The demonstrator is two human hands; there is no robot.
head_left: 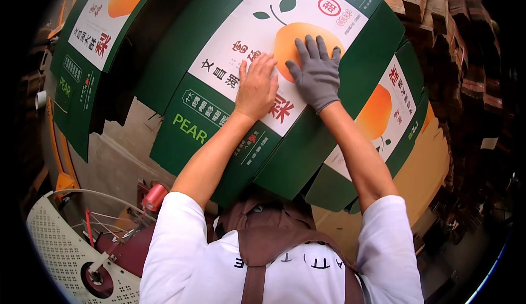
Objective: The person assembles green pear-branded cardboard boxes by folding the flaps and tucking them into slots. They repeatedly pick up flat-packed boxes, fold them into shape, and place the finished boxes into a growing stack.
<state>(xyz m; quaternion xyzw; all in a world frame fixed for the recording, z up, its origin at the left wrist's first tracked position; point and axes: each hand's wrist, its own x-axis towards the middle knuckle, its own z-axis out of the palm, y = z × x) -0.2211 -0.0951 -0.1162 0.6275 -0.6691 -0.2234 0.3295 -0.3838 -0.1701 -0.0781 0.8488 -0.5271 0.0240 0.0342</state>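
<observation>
A flat green and white cardboard carton blank (230, 30), printed with a large yellow pear, lies tilted in front of me. Bare, my left hand (256, 87) rests palm down on its white panel, fingers stretched forward and near one another. My right hand (316, 74) wears a grey glove and lies over the printed pear with the fingers spread. Neither hand grips anything. To the right of the gloved hand, a further green panel (378, 117) with an orange pear print sticks out at a slant. Whatever lies beneath the top blank is mostly hidden.
Another green carton blank (82, 35) stands at the far left. Below it are an orange frame (66, 180), a red roll (155, 197) and a machine with a perforated cream guard (60, 243). Plain brown cardboard (427, 167) and tall stacked cardboard (476, 68) are at right.
</observation>
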